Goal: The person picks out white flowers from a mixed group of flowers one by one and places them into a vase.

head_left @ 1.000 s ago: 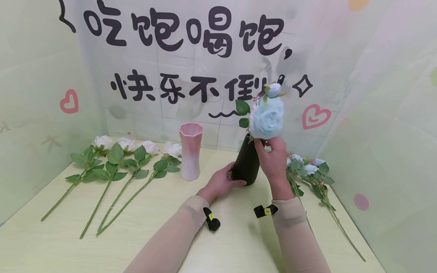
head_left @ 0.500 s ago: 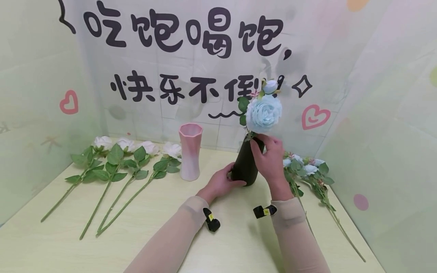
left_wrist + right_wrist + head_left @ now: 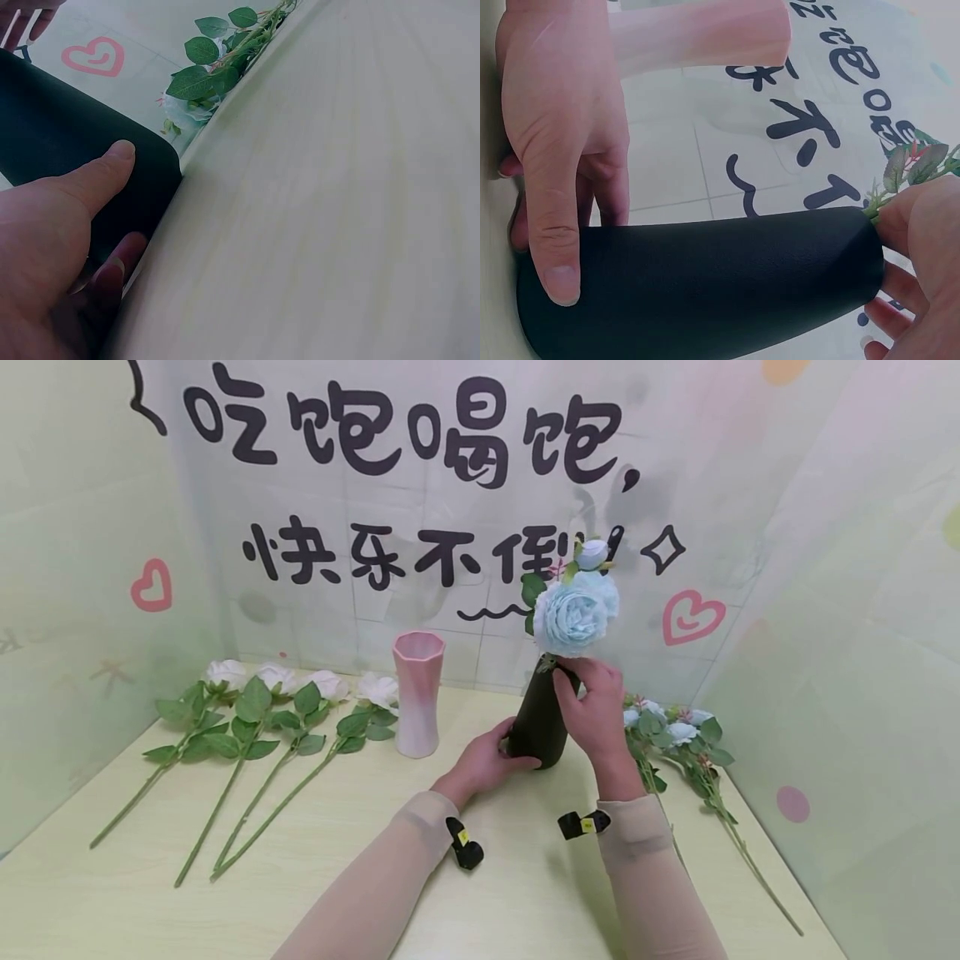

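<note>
A black vase (image 3: 536, 718) stands on the table in the head view, leaning slightly to the right. My left hand (image 3: 489, 763) grips it low near the base, and the left wrist view shows the thumb laid along the vase's side. A light blue artificial flower (image 3: 574, 617) with a smaller bud and green leaves rises from the vase's mouth, its stem inside. At the rim, my right hand (image 3: 597, 717) pinches the stem between thumb and fingers just under the bloom. In the right wrist view other fingers of this hand rest beside the vase's rim.
A pink and white vase (image 3: 418, 695) stands to the left of the black one. Several white roses (image 3: 277, 677) with long stems lie at the left. More blue flowers (image 3: 681, 732) lie at the right, partly behind my right forearm. Printed sheets wall the table.
The flower has sunk slightly and turned a little to the left, and my right hand has come down to the rim. My left hand has stayed on the vase.
</note>
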`<state>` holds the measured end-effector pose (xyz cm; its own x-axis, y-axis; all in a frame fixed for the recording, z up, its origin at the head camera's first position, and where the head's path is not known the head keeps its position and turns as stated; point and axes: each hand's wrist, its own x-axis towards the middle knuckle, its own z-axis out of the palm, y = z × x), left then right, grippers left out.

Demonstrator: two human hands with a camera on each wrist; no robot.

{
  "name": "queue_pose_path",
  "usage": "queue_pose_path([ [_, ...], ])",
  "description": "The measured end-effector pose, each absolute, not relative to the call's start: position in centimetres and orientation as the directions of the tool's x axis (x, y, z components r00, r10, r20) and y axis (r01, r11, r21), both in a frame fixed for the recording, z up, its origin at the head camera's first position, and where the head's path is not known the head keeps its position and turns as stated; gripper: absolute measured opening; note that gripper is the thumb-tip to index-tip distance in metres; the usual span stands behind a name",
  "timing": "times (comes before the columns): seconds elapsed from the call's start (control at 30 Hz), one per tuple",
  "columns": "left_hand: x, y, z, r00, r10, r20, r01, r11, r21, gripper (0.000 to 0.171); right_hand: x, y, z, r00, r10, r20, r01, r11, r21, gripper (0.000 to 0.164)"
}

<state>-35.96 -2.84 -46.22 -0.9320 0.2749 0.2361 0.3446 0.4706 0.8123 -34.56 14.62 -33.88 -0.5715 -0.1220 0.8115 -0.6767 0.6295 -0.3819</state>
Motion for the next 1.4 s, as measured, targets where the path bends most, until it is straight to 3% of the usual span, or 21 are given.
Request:
queue_pose_path([
  [0.73,-36.0,-2.9,-46.3,-0.932,0.276,0.236,0.348,0.489,0.800,0.079,-35.0,15.6,-33.5,-0.520,-0.072,0.851,-0.753,0.510,-0.417,0.015],
  [1.07,-35.8,-2.9,-46.1,-0.937,0.276,0.213,0.329,0.499,0.802,0.079,-35.0,16.9,-33.3,-0.618,0.029,0.785,-0.657,0.530,-0.536,0.026],
  [1.4,-35.8,-2.9,-46.3,-0.936,0.271,0.223,0.334,0.495,0.802,0.078,-34.5,19.6,-32.8,-0.791,0.229,0.567,-0.310,0.650,-0.694,0.034],
])
